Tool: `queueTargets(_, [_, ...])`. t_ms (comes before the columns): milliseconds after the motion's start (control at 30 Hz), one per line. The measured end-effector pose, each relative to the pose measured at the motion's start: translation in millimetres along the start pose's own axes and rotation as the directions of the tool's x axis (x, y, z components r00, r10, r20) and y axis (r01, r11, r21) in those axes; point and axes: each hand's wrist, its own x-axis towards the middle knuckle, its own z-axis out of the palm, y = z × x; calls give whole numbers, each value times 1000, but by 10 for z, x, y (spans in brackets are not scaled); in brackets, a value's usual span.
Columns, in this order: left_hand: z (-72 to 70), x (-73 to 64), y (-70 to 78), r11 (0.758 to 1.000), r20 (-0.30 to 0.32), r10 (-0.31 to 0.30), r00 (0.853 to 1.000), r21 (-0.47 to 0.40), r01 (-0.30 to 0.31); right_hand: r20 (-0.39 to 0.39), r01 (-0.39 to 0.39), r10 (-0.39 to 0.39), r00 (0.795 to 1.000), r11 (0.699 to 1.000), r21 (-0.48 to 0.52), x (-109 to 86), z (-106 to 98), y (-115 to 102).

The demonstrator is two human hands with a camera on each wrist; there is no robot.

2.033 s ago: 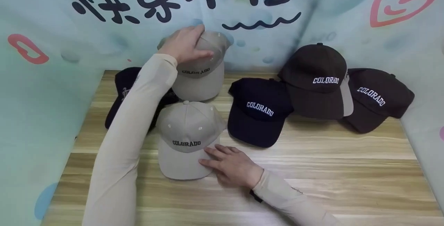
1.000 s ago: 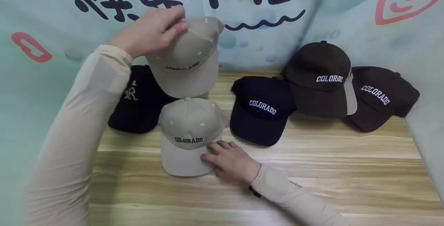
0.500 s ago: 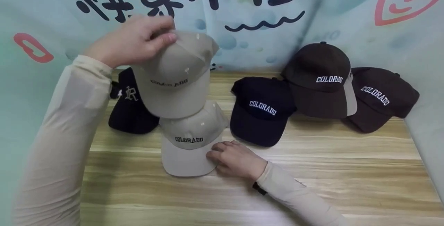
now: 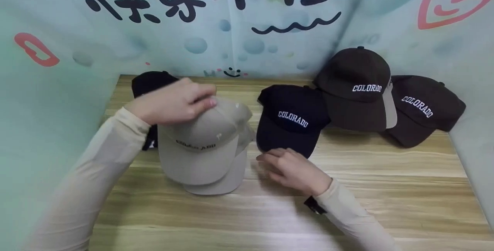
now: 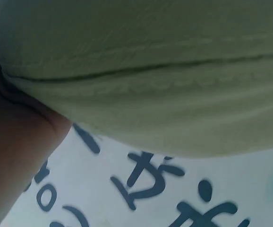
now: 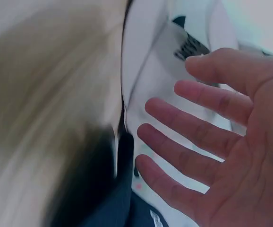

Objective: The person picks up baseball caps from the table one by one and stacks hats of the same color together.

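My left hand (image 4: 177,102) grips a beige baseball cap (image 4: 198,158) by the top of its crown in the head view. That cap overlaps a second beige cap (image 4: 235,177), whose brim and right side show beneath it. In the left wrist view the held cap's fabric (image 5: 174,104) fills the upper part. My right hand (image 4: 295,170) is apart from the beige caps, fingers spread and holding nothing, as the right wrist view shows. Its fingertips are right at the brim of a navy COLORADO cap (image 4: 289,127).
A dark brown cap (image 4: 355,81) stands to the right, a beige strip showing beneath its brim. Beside it lies another dark brown cap (image 4: 420,104). A black cap (image 4: 150,83) is partly hidden behind my left hand. A printed backdrop (image 4: 270,58) rises behind the wooden table (image 4: 386,189).
My left hand has lifted the rear beige cap off the back and brought it forward over the front one. My right hand has let go of the front cap's brim and moved right.
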Motion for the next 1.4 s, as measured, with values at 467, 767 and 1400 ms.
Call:
queueTargets(467, [633, 102, -305, 997, 60, -4, 998, -77, 9, -170, -29, 38, 985, 998, 57, -298, -202, 167])
queueTargets(767, [864, 91, -401, 994, -35, -86, 996, 67, 88, -230, -25, 42, 972, 997, 79, -375, -166, 220])
queueTargets(1400, [1138, -496, -568, 962, -291, -250, 924, 38, 272, -259, -123, 130, 957, 992, 42, -804, -413, 642])
